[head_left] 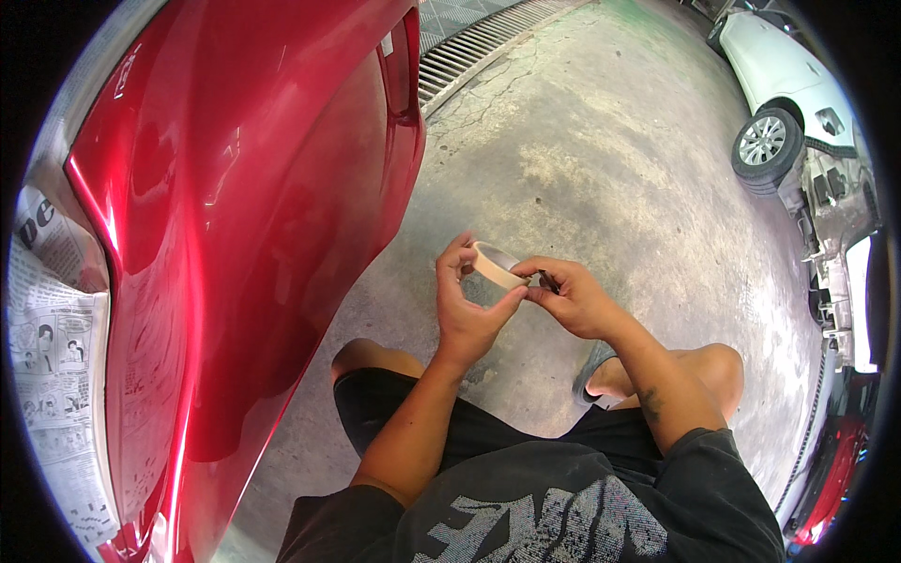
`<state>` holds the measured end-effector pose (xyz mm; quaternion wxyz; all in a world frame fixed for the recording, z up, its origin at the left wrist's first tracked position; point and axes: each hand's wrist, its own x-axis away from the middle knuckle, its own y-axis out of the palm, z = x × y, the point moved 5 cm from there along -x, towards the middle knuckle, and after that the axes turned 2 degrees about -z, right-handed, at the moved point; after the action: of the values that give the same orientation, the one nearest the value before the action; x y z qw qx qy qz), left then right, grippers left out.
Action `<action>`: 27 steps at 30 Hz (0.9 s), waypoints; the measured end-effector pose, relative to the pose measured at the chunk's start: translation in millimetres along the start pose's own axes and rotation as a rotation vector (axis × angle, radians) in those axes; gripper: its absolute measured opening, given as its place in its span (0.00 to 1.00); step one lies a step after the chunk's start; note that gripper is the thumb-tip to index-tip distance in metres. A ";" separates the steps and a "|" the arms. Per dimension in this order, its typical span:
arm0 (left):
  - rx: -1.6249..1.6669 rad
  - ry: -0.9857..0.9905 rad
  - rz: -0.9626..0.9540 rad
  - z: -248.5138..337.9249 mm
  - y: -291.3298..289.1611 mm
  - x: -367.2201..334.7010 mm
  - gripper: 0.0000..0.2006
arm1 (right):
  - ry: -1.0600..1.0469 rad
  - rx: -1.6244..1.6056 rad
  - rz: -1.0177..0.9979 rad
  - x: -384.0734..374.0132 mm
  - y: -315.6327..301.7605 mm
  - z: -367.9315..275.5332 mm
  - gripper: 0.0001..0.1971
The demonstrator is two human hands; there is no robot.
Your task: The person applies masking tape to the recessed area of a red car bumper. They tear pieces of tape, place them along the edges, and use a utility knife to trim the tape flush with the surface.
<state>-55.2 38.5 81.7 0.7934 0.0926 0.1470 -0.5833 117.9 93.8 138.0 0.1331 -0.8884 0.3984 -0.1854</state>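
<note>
In front of me, above the floor, my left hand [469,308] is curled round a roll of pale masking tape [500,266], with fingers on its far left rim and thumb at its near side. The roll is tilted and its hollow middle shows. From the right, my right hand [574,298] pinches at the roll's right edge with thumb and forefinger. A small dark object [549,281] shows between the fingers of that hand; its kind is not clear. Whether a strip of tape is pulled loose is hidden by the fingertips.
Close on my left stands a glossy red car body panel [253,216], with newspaper [58,347] along its far left edge. A floor grate [488,45] lies beyond. To the right are a pale car [798,80] with a wheel, several car parts and another red car [831,469].
</note>
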 end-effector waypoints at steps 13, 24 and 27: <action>-0.199 -0.040 0.016 9.2 -3.6 0.0 0.26 | -0.203 0.289 0.091 2.0 2.1 -4.3 0.21; -0.054 -0.081 0.042 5.9 -11.2 -0.9 0.20 | 0.122 -0.236 -0.008 -7.5 -22.1 13.8 0.17; 0.148 -0.128 -0.121 -2.3 -12.8 -2.7 0.23 | 0.151 -0.298 -0.023 -6.7 -33.1 11.3 0.18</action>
<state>-68.4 37.8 80.8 0.7556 0.1045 0.0581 -0.6440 140.5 121.3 139.1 -0.0324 -0.8864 0.4201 -0.1918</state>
